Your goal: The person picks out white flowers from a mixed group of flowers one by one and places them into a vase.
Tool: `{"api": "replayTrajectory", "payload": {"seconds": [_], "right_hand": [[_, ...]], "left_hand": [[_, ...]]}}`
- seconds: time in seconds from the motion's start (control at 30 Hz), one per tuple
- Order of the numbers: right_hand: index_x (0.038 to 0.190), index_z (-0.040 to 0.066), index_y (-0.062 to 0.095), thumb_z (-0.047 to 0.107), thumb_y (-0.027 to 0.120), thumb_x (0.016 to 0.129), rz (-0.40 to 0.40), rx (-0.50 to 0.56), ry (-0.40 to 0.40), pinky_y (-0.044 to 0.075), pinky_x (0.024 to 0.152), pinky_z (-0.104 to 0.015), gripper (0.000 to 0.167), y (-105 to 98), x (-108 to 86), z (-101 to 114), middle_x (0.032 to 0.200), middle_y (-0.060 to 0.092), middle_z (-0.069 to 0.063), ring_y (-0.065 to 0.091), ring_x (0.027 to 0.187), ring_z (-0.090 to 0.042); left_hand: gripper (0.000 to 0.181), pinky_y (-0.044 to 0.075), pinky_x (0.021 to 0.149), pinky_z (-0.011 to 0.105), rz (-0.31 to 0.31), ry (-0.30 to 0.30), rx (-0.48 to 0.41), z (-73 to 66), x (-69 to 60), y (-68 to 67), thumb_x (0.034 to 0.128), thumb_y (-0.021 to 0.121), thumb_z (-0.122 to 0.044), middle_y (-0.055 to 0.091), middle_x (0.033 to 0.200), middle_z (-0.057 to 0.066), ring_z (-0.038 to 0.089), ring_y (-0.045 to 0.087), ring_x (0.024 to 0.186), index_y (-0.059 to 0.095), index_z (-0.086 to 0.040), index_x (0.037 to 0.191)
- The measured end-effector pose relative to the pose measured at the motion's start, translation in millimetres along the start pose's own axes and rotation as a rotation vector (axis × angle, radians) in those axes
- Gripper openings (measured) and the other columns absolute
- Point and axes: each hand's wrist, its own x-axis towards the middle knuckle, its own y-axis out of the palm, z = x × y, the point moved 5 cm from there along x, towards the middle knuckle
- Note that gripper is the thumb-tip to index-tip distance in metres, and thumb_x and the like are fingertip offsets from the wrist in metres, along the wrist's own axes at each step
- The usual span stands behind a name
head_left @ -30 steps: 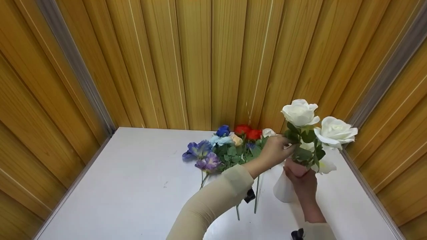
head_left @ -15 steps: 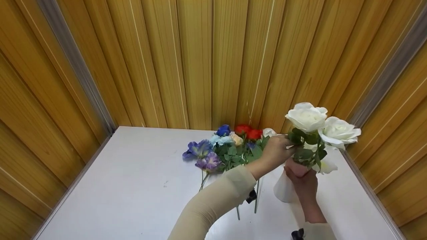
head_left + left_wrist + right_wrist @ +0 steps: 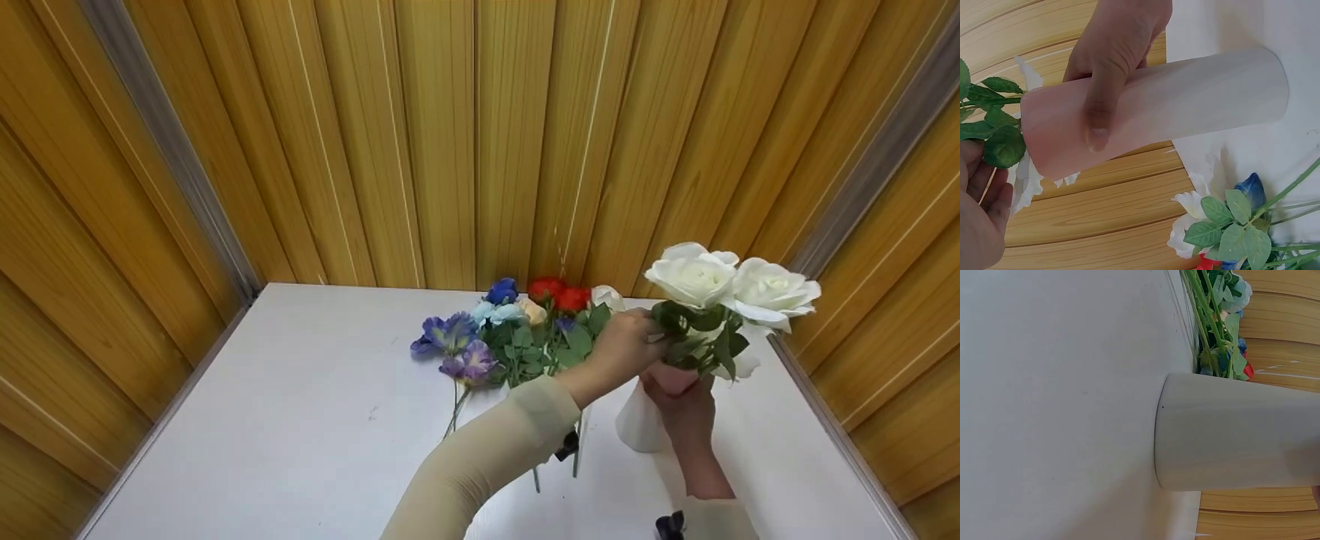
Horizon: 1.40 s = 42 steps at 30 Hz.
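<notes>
A tall vase point(image 3: 639, 425), pink at the mouth and white toward its base, stands upright on the white table. My right hand point(image 3: 687, 416) grips its pink upper part; in the left wrist view the thumb point(image 3: 1102, 109) lies across the side. Artificial white roses point(image 3: 694, 277) with green leaves rise from the mouth, their lower stems hidden inside. My left hand point(image 3: 619, 349) pinches among the leaves just above the rim, apparently on one rose's stem, which the leaves partly cover. The right wrist view shows the vase's base point(image 3: 1213, 433) on the tabletop.
Left of the vase lies a pile of artificial flowers: purple blooms point(image 3: 474, 361), a blue one point(image 3: 502, 291), red ones point(image 3: 573, 299) and another white rose point(image 3: 607, 298). Their stems point toward the table's front. Wood-patterned panels point(image 3: 435, 150) enclose the table point(image 3: 285, 420) at back and sides.
The left-hand white rose has dropped lower and shifted right, closer to the other large bloom. My left hand has moved slightly right and down. The right hand and vase stay nearly still.
</notes>
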Motion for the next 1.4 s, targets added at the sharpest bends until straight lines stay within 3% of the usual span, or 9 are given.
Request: {"api": "replayTrajectory", "payload": {"seconds": [0.27, 0.43, 0.63, 0.9, 1.13, 1.2, 1.4], "right_hand": [[0.147, -0.014, 0.025, 0.021, 0.071, 0.086, -0.006, -0.006, 0.0, 0.045, 0.101, -0.064, 0.085, -0.2, -1.1, -0.1, 0.134, 0.051, -0.04, 0.057, 0.119, -0.053], [0.15, -0.014, 0.02, 0.021, 0.07, 0.088, 0.024, -0.032, -0.001, 0.045, 0.102, -0.065, 0.087, -1.6, -0.4, 0.9, 0.138, 0.047, -0.04, 0.057, 0.118, -0.053], [0.151, -0.014, 0.019, 0.019, 0.073, 0.089, 0.031, -0.049, -0.028, 0.046, 0.1, -0.063, 0.089, -1.7, 0.7, 1.4, 0.139, 0.049, -0.039, 0.058, 0.116, -0.051], [0.149, -0.012, 0.026, 0.018, 0.075, 0.086, -0.001, -0.016, -0.041, 0.046, 0.1, -0.063, 0.085, -1.9, -0.7, -0.3, 0.136, 0.052, -0.038, 0.059, 0.116, -0.052], [0.149, -0.01, 0.026, 0.019, 0.073, 0.086, -0.011, 0.009, -0.027, 0.046, 0.097, -0.06, 0.084, -0.5, 0.1, -0.8, 0.135, 0.053, -0.037, 0.059, 0.113, -0.049], [0.15, -0.01, 0.026, 0.02, 0.073, 0.087, -0.001, 0.013, -0.015, 0.045, 0.098, -0.06, 0.084, -0.3, -0.1, -0.7, 0.137, 0.052, -0.037, 0.058, 0.115, -0.049], [0.148, -0.008, 0.03, 0.022, 0.076, 0.087, 0.002, 0.04, 0.006, 0.044, 0.105, -0.058, 0.082, -1.0, -0.8, 0.0, 0.139, 0.053, -0.034, 0.055, 0.126, -0.046]], "left_hand": [[0.014, 0.055, 0.072, 0.017, 0.126, 0.054, 0.118, -5.1, -2.8, 6.1, 0.0962, 0.069, -0.021, 0.076, 0.094, 0.001, 0.012, 0.071, 0.088, 0.082, -0.015, 0.097], [0.017, 0.057, 0.077, 0.018, 0.163, 0.106, 0.16, -3.6, -6.6, 8.9, 0.0992, 0.064, -0.022, 0.077, 0.099, -0.002, 0.011, 0.071, 0.095, 0.081, -0.017, 0.098], [0.021, 0.057, 0.076, 0.019, 0.161, 0.17, 0.211, -3.8, -12.3, 13.1, 0.1019, 0.06, -0.024, 0.075, 0.101, -0.002, 0.011, 0.068, 0.098, 0.08, -0.018, 0.097], [0.021, 0.056, 0.078, 0.018, 0.146, 0.183, 0.249, -4.4, -16.1, 14.6, 0.1011, 0.061, -0.023, 0.074, 0.098, -0.004, 0.01, 0.068, 0.097, 0.079, -0.019, 0.093], [0.021, 0.054, 0.097, 0.018, 0.182, 0.249, 0.265, -0.5, -18.1, 9.7, 0.1036, 0.058, -0.024, 0.078, 0.112, -0.006, 0.008, 0.069, 0.113, 0.079, -0.02, 0.104], [0.02, 0.054, 0.097, 0.018, 0.178, 0.269, 0.278, 1.6, -18.7, 6.5, 0.1027, 0.06, -0.023, 0.078, 0.111, -0.006, 0.009, 0.069, 0.113, 0.079, -0.02, 0.105], [0.013, 0.056, 0.092, 0.018, 0.123, 0.244, 0.174, 10.3, -14.6, -4.0, 0.097, 0.07, -0.021, 0.08, 0.102, -0.005, 0.01, 0.073, 0.101, 0.082, -0.017, 0.1]]}}
